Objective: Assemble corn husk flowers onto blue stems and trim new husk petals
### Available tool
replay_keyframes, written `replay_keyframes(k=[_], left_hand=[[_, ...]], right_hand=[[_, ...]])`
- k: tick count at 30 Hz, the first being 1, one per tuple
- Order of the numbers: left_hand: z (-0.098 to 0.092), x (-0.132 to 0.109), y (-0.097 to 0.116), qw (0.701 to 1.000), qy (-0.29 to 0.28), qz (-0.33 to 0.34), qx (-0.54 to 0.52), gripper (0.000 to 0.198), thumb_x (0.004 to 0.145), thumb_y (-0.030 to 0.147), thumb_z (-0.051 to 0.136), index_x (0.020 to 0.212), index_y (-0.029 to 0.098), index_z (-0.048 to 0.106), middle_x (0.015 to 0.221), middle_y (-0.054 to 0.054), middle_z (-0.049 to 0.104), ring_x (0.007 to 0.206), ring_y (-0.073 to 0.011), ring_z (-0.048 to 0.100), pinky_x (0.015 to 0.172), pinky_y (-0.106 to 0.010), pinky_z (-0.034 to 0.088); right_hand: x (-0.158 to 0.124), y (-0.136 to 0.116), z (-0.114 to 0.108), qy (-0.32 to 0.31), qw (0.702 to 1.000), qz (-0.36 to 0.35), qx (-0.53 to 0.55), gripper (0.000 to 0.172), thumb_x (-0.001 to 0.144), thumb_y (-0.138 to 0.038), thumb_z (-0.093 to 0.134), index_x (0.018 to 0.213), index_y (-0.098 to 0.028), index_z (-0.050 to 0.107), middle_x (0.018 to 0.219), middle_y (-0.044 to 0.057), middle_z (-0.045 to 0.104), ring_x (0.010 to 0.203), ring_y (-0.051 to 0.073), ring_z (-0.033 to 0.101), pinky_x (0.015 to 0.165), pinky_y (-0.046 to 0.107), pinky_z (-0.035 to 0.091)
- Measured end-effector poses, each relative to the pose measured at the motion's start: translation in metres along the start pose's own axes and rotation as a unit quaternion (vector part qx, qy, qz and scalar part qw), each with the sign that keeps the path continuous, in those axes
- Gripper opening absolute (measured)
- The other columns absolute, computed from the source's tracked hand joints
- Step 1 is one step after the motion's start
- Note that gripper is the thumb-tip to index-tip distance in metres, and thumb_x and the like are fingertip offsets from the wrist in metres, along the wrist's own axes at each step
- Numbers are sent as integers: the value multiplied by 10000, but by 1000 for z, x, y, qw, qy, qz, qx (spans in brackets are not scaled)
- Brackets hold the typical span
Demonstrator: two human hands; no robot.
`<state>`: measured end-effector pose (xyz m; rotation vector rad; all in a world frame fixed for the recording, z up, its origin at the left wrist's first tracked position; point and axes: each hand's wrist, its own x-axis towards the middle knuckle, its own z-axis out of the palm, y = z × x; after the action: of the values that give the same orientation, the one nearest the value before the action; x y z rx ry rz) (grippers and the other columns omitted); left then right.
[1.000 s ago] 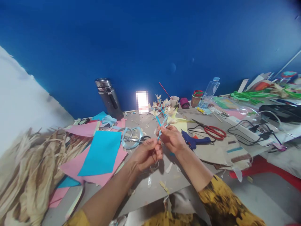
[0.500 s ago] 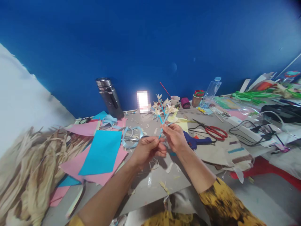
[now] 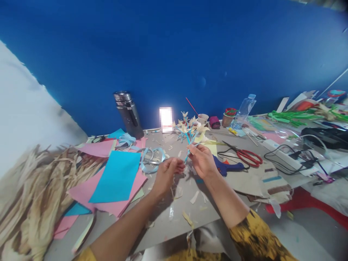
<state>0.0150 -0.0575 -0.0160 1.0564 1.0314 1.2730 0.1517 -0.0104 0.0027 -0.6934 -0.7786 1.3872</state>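
Note:
Both hands meet above the middle of the grey table [image 3: 176, 217]. My right hand [image 3: 202, 161] pinches the light-blue stem of a small paper flower sprig [image 3: 189, 130], whose cream blossoms stand up behind the fingers. My left hand [image 3: 167, 175] is closed in a pinch at the lower end of the same stem, thumb against fingertips.
Blue and pink paper sheets [image 3: 115, 177] and dried husks [image 3: 32, 203] lie at the left. A dark flask [image 3: 127, 114] stands at the back wall. A blue glue gun [image 3: 227, 167], red-handled scissors [image 3: 248, 156], cables and a power strip [image 3: 288, 152] lie at the right. Paper scraps litter the table.
The view has shifted slightly down. Both hands stay on the sprig; my left hand has loosened its wrap into a fingertip pinch and slid a little away from the right hand.

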Motion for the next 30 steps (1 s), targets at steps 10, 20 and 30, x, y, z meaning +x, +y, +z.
replay_keyframes(k=[10, 20, 30], left_hand=[[9, -7, 14, 993, -8, 19, 119, 225, 743, 348, 750, 635, 166, 673, 577, -15, 638, 553, -140, 568, 603, -266, 462], [-9, 5, 18, 993, -40, 21, 110, 293, 778, 433, 736, 892, 165, 764, 876, -91, 743, 782, -192, 658, 765, -312, 515], [-12, 11, 3, 995, -30, 40, 88, 180, 707, 317, 767, 667, 144, 737, 545, -7, 611, 521, -109, 495, 554, -239, 387]], right_hand=[[-5, 10, -2, 48, 978, -80, -188, 321, 653, -441, 800, 640, -163, 641, 767, 29, 663, 568, 104, 480, 525, 250, 357], [3, 1, -5, -17, 997, -43, -58, 283, 593, -372, 868, 656, -180, 669, 712, 4, 629, 655, 126, 550, 638, 248, 461], [-14, 16, 10, -35, 966, -125, -226, 219, 670, -390, 800, 667, -210, 676, 610, 6, 650, 541, 164, 573, 520, 287, 478]])
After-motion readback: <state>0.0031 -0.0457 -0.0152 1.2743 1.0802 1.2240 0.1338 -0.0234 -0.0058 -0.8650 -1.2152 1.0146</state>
